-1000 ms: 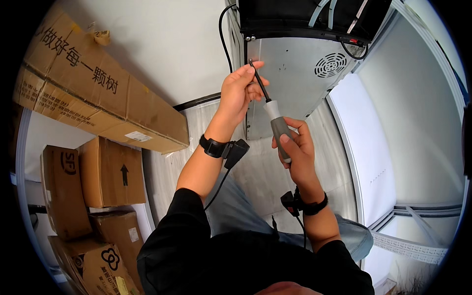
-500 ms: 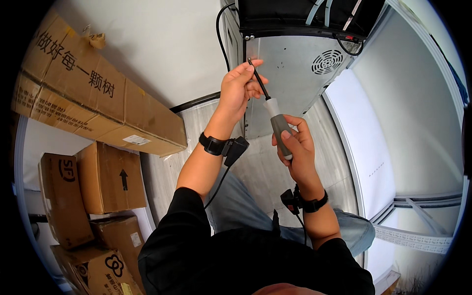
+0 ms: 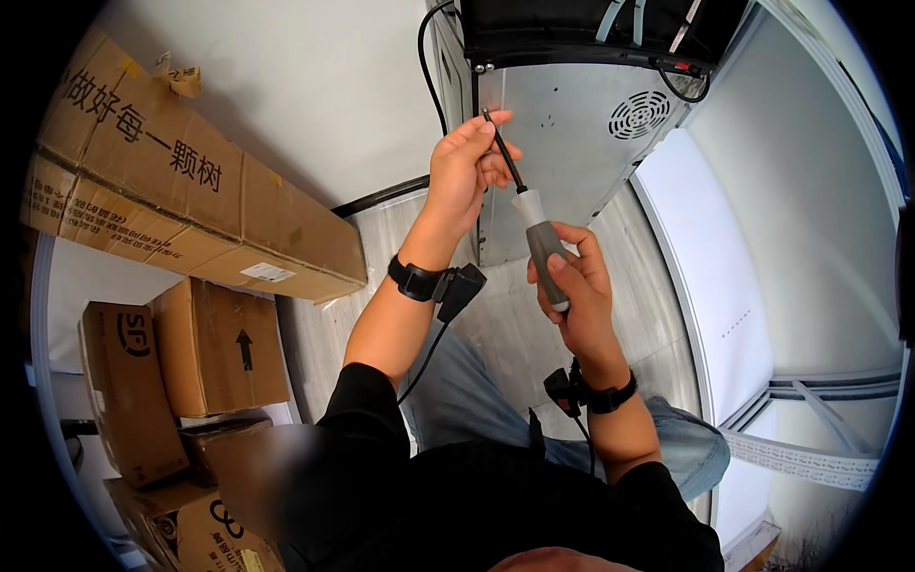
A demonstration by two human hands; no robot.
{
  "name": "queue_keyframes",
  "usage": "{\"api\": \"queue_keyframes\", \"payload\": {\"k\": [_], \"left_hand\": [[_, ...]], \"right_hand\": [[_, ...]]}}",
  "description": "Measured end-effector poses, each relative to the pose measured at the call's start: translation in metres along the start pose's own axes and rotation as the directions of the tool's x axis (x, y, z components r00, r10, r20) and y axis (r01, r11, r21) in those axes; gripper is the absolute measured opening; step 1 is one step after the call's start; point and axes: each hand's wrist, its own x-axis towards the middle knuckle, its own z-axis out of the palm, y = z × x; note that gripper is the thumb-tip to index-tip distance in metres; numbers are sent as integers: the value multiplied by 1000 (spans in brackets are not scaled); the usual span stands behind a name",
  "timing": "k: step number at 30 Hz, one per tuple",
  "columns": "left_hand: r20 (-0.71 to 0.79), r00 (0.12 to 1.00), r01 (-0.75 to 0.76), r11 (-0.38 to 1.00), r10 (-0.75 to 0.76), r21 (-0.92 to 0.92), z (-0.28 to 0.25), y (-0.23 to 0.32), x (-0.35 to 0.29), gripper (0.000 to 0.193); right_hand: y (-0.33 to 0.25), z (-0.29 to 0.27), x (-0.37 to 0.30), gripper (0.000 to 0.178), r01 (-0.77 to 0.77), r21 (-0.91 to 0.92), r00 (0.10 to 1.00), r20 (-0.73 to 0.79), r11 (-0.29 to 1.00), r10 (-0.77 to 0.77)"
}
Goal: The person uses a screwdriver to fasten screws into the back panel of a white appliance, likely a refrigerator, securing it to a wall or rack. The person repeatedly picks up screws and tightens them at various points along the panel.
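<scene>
A screwdriver [image 3: 539, 234] with a grey and white handle and a thin black shaft points up toward the grey metal back panel [image 3: 572, 133] of a cabinet-like machine. My right hand [image 3: 572, 286] grips the handle. My left hand [image 3: 467, 167] pinches the shaft close to its tip, which is at the panel's left edge. Both wrists carry black bands with small black devices and cables.
A round vent grille [image 3: 639, 114] sits at the panel's upper right, with black cables [image 3: 429, 57] above and beside the machine. Stacked cardboard boxes [image 3: 191, 210] fill the left side. A white flat panel [image 3: 705, 276] lies on the right. My knees in jeans [image 3: 667, 448] are below.
Both hands and the screwdriver have stayed almost where they were; the view has shifted slightly.
</scene>
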Motion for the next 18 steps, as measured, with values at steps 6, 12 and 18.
{"api": "queue_keyframes", "payload": {"k": [6,12,18], "left_hand": [[-46,999,10,1000,-9,10,4,-1,1,32],[-53,998,27,999,-26,32,8,4,-4,31],[-102,993,74,978,-55,194,12,6,-13,24]], "right_hand": [[-1,-7,3,34,-83,219,996,56,972,72],[-16,8,-1,37,-67,-33,997,-44,997,65],[-9,17,-3,46,59,-372,990,-96,926,-102]]}}
